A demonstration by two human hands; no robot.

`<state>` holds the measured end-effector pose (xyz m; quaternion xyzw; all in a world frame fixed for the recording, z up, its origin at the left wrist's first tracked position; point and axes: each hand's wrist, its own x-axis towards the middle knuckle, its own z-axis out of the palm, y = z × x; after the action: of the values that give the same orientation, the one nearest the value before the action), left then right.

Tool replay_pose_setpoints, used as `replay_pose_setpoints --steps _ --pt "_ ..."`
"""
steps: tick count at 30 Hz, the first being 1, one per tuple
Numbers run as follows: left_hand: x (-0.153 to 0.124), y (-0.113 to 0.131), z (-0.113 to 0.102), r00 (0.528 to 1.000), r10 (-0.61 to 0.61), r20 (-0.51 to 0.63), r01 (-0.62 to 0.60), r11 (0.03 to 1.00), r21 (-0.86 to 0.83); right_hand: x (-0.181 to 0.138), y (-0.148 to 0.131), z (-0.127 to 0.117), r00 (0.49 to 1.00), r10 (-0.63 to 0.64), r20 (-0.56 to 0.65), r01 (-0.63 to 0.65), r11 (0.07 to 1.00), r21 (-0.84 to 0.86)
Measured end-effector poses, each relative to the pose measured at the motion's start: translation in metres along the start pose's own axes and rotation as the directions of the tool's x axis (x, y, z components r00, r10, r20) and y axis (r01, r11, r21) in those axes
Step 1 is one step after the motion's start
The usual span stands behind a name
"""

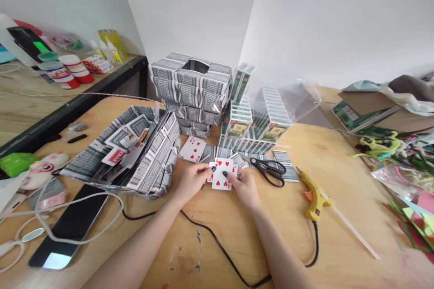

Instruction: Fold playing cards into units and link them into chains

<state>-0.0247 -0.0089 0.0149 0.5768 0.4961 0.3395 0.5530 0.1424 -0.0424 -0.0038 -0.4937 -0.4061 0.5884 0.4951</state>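
My left hand [191,180] and my right hand [244,186] pinch a small fan of red heart playing cards [222,174] between them, just above the wooden table [339,216]. The top card is a four of hearts, and a five shows beneath it. Both thumbs, with dark nails, press on the card faces. Another heart card [193,149] lies face up on the table just beyond my left hand. To the left sits an open box built from playing cards [135,153] with loose cards inside. Black scissors [269,169] lie right of my right hand.
A taller card-built box [193,90] and stacked card packs [254,122] stand behind. A yellow glue gun [315,194] with a glue stick lies at right, its black cord crossing the table. A phone [68,226] and white cable lie left. Craft scraps crowd the right edge; bottles line the left shelf.
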Motion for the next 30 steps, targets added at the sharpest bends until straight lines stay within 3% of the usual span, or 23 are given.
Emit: replay_pose_setpoints --steps 7,11,15,23,30 --pt "0.001 -0.001 -0.002 0.999 -0.032 0.038 0.035 0.997 -0.072 -0.001 -0.001 0.001 1.0 -0.002 -0.005 0.003 1.0 0.024" --pt "0.003 -0.003 -0.011 0.971 -0.101 0.214 0.162 0.943 -0.291 -0.002 -0.004 0.001 1.0 0.001 -0.005 -0.001 1.0 0.026" --pt "0.005 -0.006 -0.017 0.942 -0.128 0.312 0.236 0.911 -0.339 -0.003 -0.006 0.001 1.0 -0.002 -0.005 0.002 0.999 0.037" --pt "0.004 -0.001 -0.009 0.94 -0.13 0.316 0.231 0.924 -0.306 -0.003 0.002 0.004 0.998 -0.048 -0.039 0.048 0.999 -0.003" --pt "0.002 0.005 0.0 0.978 -0.136 0.158 0.168 0.962 -0.214 -0.004 0.004 0.006 0.996 -0.064 -0.057 0.059 0.995 -0.082"
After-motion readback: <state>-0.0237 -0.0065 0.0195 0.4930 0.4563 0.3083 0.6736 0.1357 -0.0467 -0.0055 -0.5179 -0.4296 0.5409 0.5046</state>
